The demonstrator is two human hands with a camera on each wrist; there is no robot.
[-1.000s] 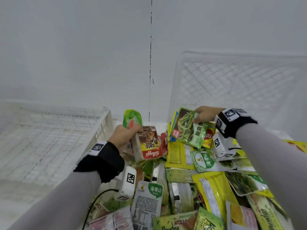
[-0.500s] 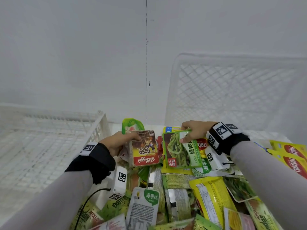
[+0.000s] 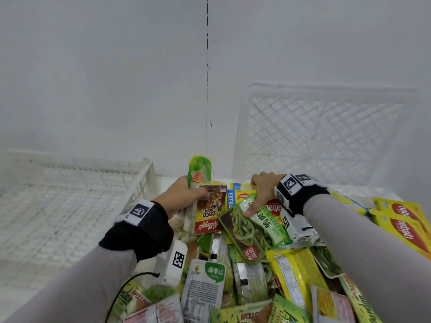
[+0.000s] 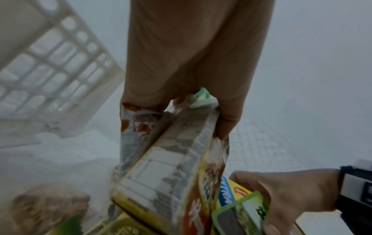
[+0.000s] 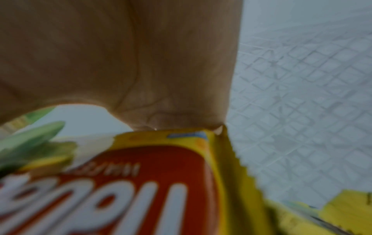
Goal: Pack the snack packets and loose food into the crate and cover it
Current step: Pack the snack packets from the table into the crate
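**Still gathering: both hands full over a loose heap**

Clearly both hands are loaded. The left hand [image 3: 184, 197] has its fingers and thumb curled round a small bunch: the Coco Pops box [image 3: 210, 212], a green pouch [image 3: 199, 169] standing up behind it, and at least one more packet seen edge-on in the left wrist view. The right hand [image 3: 261, 190] grips a second bunch, thumb pressed on the green bean packet [image 3: 251, 227], fingers hooked over the yellow packets [image 3: 242, 195] behind it.

Risks, as I judge them:
- Each grip spans several slick, flat packets held near one edge, so an inner one could slide out on the way across.
- The box hangs below the left fingers and may swing or tilt.
- The heap [image 3: 245, 276] under both wrists is loose; a dragging sleeve or cable could push packets off the near edge.

Containers:
- The left crate [image 3: 77, 206] lies flat beside the heap; its mesh floor shows nothing inside where I can see.
- The far-right crate [image 3: 326, 136] leans upright against the wall and holds nothing; which of the two is to serve as cover, I cannot tell.
- Nearly all the snacks remain on the table, so packing is barely begun.
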